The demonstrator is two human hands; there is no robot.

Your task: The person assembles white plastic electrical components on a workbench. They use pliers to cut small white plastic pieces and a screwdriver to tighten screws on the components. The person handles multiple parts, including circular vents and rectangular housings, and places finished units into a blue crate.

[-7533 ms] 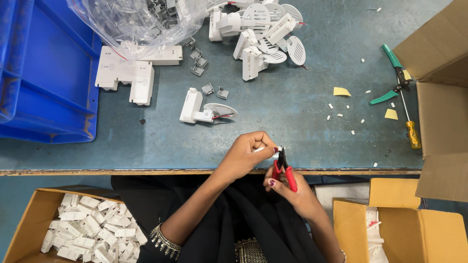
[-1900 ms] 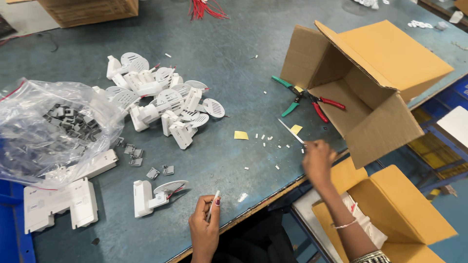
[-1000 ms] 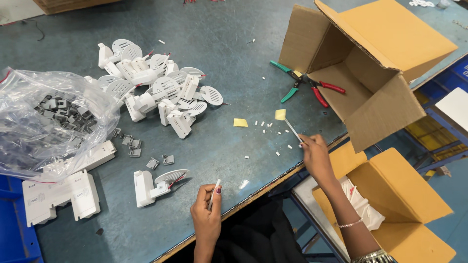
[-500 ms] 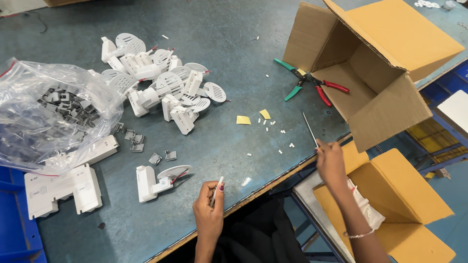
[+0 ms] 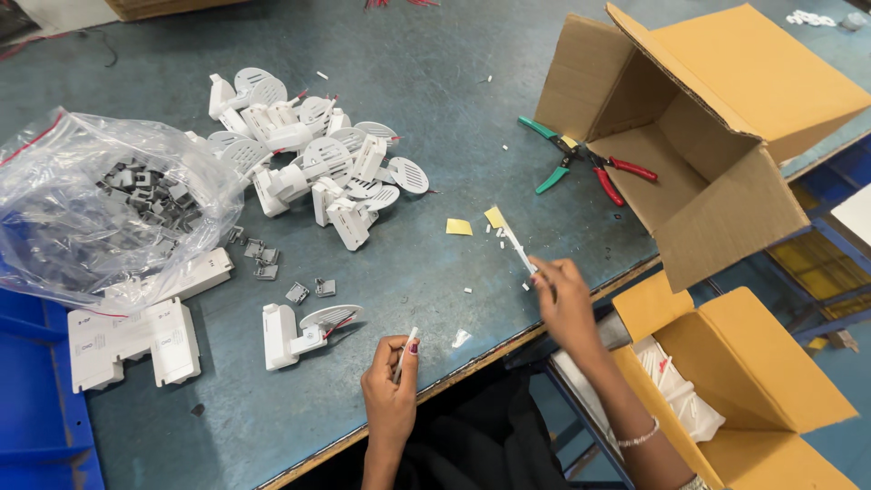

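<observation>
A worn blue-grey workbench (image 5: 435, 82) carries a pile of white plastic parts (image 5: 313, 172), a clear bag of grey clips (image 5: 109, 209) and an open cardboard box (image 5: 708, 145). The right hand (image 5: 562, 304) pinches a thin white stick (image 5: 515, 247) at its near end; its long axis runs up and away to the left from the fingers, over the bench. The left hand (image 5: 390, 395) pinches a shorter white stick (image 5: 406, 352), nearly upright, tilting right.

Left hand (image 5: 390, 386) pinches a thin white stick (image 5: 405, 352) upright near the desk (image 5: 435, 82) edge, right hand (image 5: 564, 299) holds a slim white strip (image 5: 517, 247) over the yellow scraps (image 5: 459, 227). Pile of white plastic parts (image 5: 318, 168) sits further back.
</observation>
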